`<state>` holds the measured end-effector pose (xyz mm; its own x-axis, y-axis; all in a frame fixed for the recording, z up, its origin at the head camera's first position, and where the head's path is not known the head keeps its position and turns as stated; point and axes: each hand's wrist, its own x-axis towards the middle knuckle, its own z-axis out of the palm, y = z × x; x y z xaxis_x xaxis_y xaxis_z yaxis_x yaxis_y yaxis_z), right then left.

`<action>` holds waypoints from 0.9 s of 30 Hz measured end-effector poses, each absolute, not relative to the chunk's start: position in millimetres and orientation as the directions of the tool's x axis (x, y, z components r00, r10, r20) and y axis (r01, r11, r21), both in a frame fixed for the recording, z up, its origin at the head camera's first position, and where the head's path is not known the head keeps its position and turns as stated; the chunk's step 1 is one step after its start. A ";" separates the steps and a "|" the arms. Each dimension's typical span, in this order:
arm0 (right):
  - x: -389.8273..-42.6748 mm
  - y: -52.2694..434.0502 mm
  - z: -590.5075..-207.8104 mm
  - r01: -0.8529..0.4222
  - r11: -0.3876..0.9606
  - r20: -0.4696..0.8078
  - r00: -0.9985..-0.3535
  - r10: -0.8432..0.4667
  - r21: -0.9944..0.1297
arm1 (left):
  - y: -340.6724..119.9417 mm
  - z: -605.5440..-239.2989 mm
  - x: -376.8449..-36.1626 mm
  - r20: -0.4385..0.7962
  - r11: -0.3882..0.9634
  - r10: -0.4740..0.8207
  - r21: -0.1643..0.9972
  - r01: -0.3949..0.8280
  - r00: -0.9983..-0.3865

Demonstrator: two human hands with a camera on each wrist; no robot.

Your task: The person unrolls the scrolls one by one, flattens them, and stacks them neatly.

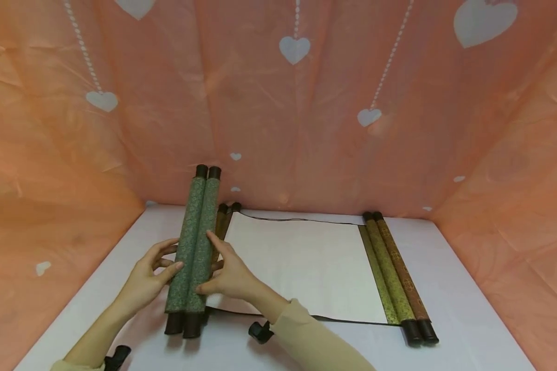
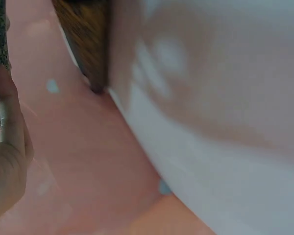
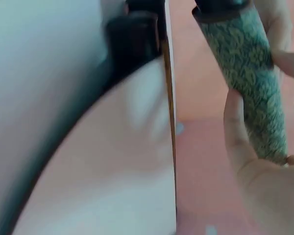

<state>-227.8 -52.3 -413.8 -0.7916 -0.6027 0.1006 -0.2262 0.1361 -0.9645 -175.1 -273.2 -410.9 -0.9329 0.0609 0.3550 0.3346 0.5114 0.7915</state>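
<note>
A green patterned scroll (image 1: pixel 197 247), rolled up from both ends into two parallel rolls with dark end knobs, is held up at the left above the table. My left hand (image 1: pixel 147 278) grips its left side, thumb in front and fingers behind. On the other side my right hand (image 1: pixel 234 273) holds the right roll between thumb and fingers. The right wrist view shows the green scroll (image 3: pixel 250 81) with the right thumb and fingers about it. Only part of the left hand (image 2: pixel 10 161) appears in the left wrist view, against the scroll's edge.
A second scroll lies spread on the table, its white sheet (image 1: pixel 301 263) flat. At its right end are an olive roll (image 1: pixel 392 273) and a brown roll (image 1: pixel 401 270); brown rolls (image 1: pixel 220 226) at its left are partly hidden. Pink cloth (image 1: pixel 278 129) with hearts hangs around the white table (image 1: pixel 473 309).
</note>
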 end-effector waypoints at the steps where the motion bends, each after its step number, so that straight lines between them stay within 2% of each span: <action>1: -228.4 -41.6 -414.4 -0.217 0.105 0.110 -0.786 -0.608 -0.970 | -265.0 -411.0 -176.0 0.360 0.496 0.074 0.796 0.347 -0.930; 6: -230.4 10.1 -415.8 -0.242 0.015 0.192 -0.805 -0.561 -0.970 | -222.1 -411.2 -179.9 0.358 0.387 0.152 0.836 0.388 -0.921; 11: -229.9 59.4 -411.8 -0.302 0.033 0.240 -0.816 -0.525 -0.953 | -177.8 -411.4 -186.8 0.382 0.315 0.229 0.841 0.440 -0.895; 20: -228.5 121.9 -408.3 -0.331 0.093 0.253 -0.848 -0.465 -0.939 | -112.8 -410.6 -213.3 0.372 0.330 0.297 0.824 0.460 -0.879; 27: -230.8 142.3 -408.1 -0.332 0.116 0.256 -0.870 -0.422 -0.936 | -81.3 -407.2 -233.7 0.429 0.340 0.247 0.802 0.492 -0.869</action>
